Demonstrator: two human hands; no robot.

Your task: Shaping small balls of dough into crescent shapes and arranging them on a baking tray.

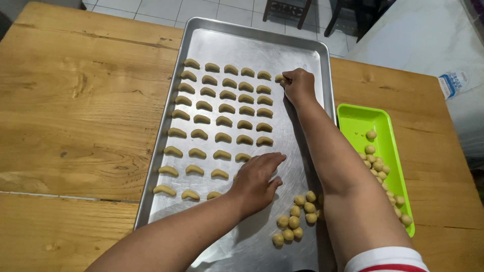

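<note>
A large metal baking tray [302, 50] lies on a wooden table [75, 111]. Rows of crescent-shaped dough pieces [227, 108] fill its left and middle part. My right hand [298, 84] reaches to the far end of the tray, fingertips pinched on one dough piece [279, 78] at the top of a new column. Lower down, my left hand [256, 182] rests flat on the tray, fingers spread, covering the end of two lower rows. A cluster of small dough balls [296, 217] sits on the tray's near right part, beside my right forearm.
A bright green plastic tray [360, 118] stands on the table to the right of the metal tray, with several dough balls [379, 168] in its near half. Tiled floor and dark chair legs [287, 12] show beyond the table. A white surface [428, 35] is at the far right.
</note>
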